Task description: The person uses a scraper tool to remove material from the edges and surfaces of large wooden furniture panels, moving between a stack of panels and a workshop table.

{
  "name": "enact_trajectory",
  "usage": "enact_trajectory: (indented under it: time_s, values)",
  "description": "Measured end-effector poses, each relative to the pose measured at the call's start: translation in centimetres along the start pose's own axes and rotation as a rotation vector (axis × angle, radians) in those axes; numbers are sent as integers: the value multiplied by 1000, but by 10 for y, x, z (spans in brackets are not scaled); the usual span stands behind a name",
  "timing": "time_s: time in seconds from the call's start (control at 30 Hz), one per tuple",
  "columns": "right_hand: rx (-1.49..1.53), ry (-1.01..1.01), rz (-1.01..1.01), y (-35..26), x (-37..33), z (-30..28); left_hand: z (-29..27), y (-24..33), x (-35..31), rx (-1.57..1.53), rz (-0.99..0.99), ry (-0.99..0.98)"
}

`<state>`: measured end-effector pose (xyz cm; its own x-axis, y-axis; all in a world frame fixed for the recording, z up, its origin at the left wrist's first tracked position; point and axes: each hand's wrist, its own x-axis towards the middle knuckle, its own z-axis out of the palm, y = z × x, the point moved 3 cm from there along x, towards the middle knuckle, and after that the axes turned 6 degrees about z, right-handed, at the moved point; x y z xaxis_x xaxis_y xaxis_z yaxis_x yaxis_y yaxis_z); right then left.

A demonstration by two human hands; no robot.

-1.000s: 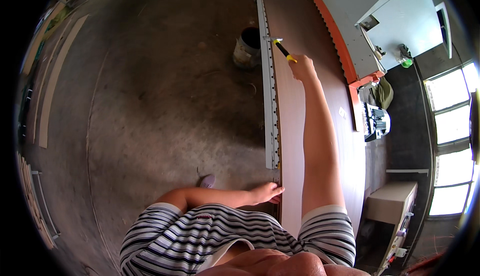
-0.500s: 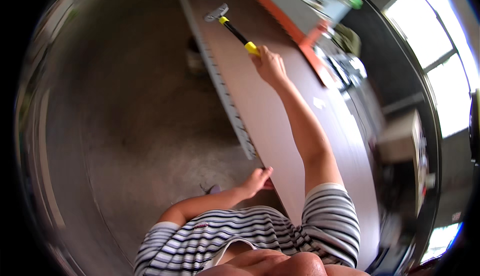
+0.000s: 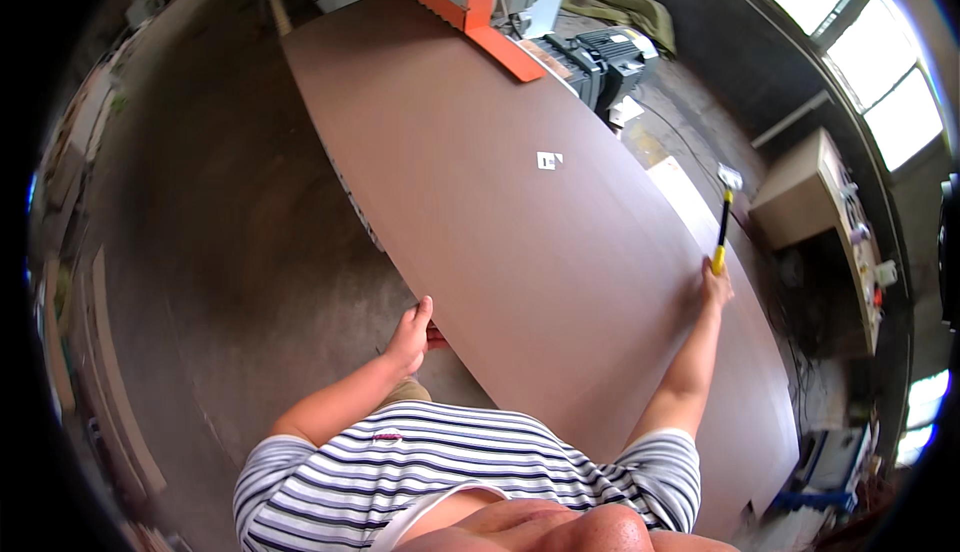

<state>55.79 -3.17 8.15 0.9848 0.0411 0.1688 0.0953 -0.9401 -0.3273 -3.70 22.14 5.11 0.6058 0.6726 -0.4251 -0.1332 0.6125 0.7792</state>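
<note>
Reaching wide, the right hand (image 3: 716,286) grips the scraper (image 3: 724,224) by the right edge of the board (image 3: 470,212), the left hand (image 3: 407,338) clamps its left edge, and a tilted scraper could scratch the finish.

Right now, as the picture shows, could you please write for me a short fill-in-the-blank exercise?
1. The ____ hand holds the tool.
2. The tool's handle is yellow and ____.
3. The small label on the brown panel is mainly ____.
4. The pattern on the shirt is made of ____.

Missing words: right; black; white; stripes.
</note>
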Motion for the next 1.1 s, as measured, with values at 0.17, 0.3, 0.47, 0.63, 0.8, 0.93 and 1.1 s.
enact_trajectory:
  time_s: [0.17,0.3,0.47,0.63,0.8,0.93,1.1]
  values:
    - [-42,-181,-9,71,26,-20,20,-33,-7,80,-28,84]
    - [41,-357,40,103,37,-28,44,-43,-33,92,-80,113]
    - [61,-342,160,136,42,-52,38,-55,-32,5,-40,210]
    - [65,-370,195,213,68,-34,42,-55,-12,-77,31,273]
    - [427,-477,132,259,69,-45,65,-84,-26,-291,147,305]
    - [396,-461,120,296,72,-50,83,-110,-41,-328,117,289]
    - [413,-491,125,337,80,-54,106,-140,-62,-315,54,311]
